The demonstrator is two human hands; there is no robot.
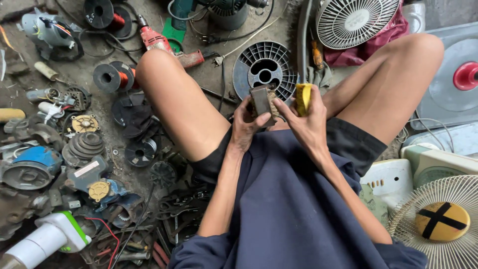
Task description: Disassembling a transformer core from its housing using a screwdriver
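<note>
I sit on the floor with both knees raised. My left hand (245, 125) grips a small brown rectangular block (262, 101), a transformer-like part with wire windings at its side. My right hand (304, 123) holds a yellow-handled tool (303, 97) upright, with its fingertips touching the right edge of the block. Both hands meet between my knees, above a dark blue garment. The tool's working tip is hidden behind the hand and block.
A dark plastic wire spool (266, 69) lies just beyond the hands. Copper-wire spools (114, 77), motor parts, a red drill (158, 41) and scattered tools crowd the left floor. Fan grilles (354, 20) and a yellow-hubbed fan (440, 221) sit to the right.
</note>
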